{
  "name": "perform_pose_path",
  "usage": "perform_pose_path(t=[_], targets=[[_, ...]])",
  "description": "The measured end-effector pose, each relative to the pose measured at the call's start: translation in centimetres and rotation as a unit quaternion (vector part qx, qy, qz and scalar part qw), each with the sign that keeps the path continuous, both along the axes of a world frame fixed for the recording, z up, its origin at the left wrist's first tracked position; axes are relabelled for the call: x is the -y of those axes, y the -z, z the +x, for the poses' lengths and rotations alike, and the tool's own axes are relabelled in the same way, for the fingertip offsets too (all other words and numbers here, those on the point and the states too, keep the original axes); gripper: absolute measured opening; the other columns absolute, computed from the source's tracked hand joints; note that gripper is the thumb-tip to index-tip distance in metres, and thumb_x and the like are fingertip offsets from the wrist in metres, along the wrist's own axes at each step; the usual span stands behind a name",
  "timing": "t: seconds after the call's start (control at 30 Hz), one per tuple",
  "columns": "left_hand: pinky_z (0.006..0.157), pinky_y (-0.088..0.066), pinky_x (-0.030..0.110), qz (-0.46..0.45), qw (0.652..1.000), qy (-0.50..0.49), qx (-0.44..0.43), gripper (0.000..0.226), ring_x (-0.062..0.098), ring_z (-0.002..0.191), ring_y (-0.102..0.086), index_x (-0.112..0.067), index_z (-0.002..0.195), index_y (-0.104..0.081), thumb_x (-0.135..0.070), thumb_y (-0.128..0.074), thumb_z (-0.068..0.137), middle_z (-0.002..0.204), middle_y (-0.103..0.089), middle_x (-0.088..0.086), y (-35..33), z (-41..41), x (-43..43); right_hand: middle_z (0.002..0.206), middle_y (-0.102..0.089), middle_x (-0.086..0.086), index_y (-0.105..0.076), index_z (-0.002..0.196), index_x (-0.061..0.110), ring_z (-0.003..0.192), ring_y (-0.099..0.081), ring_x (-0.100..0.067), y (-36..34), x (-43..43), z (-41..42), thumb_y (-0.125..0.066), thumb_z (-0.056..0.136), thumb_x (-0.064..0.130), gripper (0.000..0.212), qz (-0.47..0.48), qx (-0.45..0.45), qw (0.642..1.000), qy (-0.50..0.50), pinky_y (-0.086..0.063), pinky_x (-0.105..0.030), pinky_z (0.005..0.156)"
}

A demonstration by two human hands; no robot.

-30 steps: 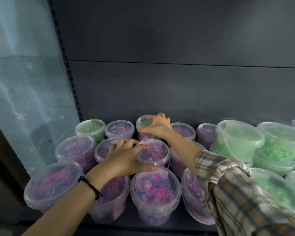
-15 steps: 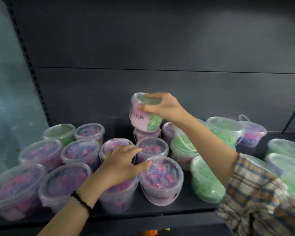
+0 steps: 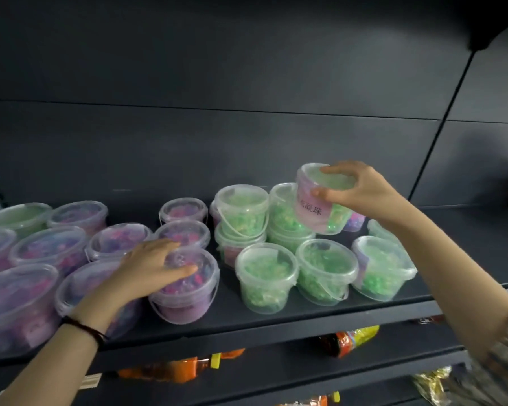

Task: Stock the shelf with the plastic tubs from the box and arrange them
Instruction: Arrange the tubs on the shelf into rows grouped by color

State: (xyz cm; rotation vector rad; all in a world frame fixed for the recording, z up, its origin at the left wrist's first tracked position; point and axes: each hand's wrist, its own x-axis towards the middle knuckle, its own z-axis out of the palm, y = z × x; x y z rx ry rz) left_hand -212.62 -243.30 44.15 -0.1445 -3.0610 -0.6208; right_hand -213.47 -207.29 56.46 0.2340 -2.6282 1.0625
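While purple tubs (image 3: 50,247) are crowded at the left of the shelf (image 3: 276,319), the lid of the front purple tub (image 3: 188,291) is covered by the left hand (image 3: 153,268), fingers laid flat. Further right, a labelled green tub (image 3: 314,213) is gripped at its rim by the right hand (image 3: 364,191), tilted, aloft over stacked green tubs (image 3: 241,206).
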Motion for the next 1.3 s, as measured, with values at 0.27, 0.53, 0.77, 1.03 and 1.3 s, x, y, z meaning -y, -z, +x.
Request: perform_pose_path(t=[0.27,0.53,0.77,1.03,1.3], targets=[[0.11,-0.035,0.042,0.016,0.999,-0.037,0.015,0.106,0.021,0.134,-0.04,-0.024,0.144,-0.042,-0.084,-0.053,0.058,0.148,-0.042,-0.001,-0.3,0.3,-1.5,0.132,-0.046,0.009,-0.065,0.12,0.028,0.118,-0.035,0.004,5.1,-2.7,1.2,-0.085,0.067,0.038,0.057,0.072,0.014,0.996,-0.044,-0.023,-0.015,0.097],[0.109,-0.036,0.039,0.062,0.996,-0.054,0.033,0.112,0.02,0.132,-0.042,-0.025,0.144,-0.04,-0.083,-0.061,0.052,0.15,-0.039,-0.001,-0.1,0.2,-1.3,0.133,-0.045,0.012,-0.056,0.127,0.033,0.123,-0.04,-0.001,5.7,-4.4,0.0,-0.077,0.072,0.052,0.062,0.032,0.056,0.993,-0.1,-0.032,-0.02,0.1],[0.098,-0.043,0.038,0.04,0.994,-0.097,-0.036,0.078,0.017,0.118,-0.051,-0.023,0.129,-0.054,-0.073,-0.046,0.071,0.132,-0.054,-0.001,0.3,0.0,-2.4,0.114,-0.063,0.004,-0.062,0.11,0.024,0.102,-0.058,-0.018,5.5,-11.2,-9.9,-0.071,0.076,0.056,0.048,-0.071,0.055,0.991,0.103,-0.045,-0.029,0.088],[0.091,-0.044,0.037,0.072,0.991,-0.105,-0.049,0.061,0.013,0.105,-0.051,-0.035,0.104,-0.057,-0.077,-0.058,0.06,0.115,-0.054,-0.009,0.9,-0.7,-1.9,0.144,-0.041,-0.014,-0.037,0.144,0.011,0.133,-0.04,-0.032,9.6,-14.4,-17.4,-0.081,0.072,0.047,0.092,0.068,0.152,0.976,0.14,-0.036,-0.039,0.106],[0.091,-0.04,0.036,0.079,0.989,-0.115,-0.054,0.062,0.013,0.105,-0.049,-0.039,0.093,-0.055,-0.085,-0.061,0.051,0.11,-0.052,-0.011,1.0,-1.6,-2.1,0.132,-0.053,-0.003,-0.046,0.131,0.038,0.123,-0.049,-0.034,15.5,-19.5,-27.8,-0.055,0.028,0.099,0.12,0.163,0.221,0.948,0.159,-0.044,-0.046,0.1]])
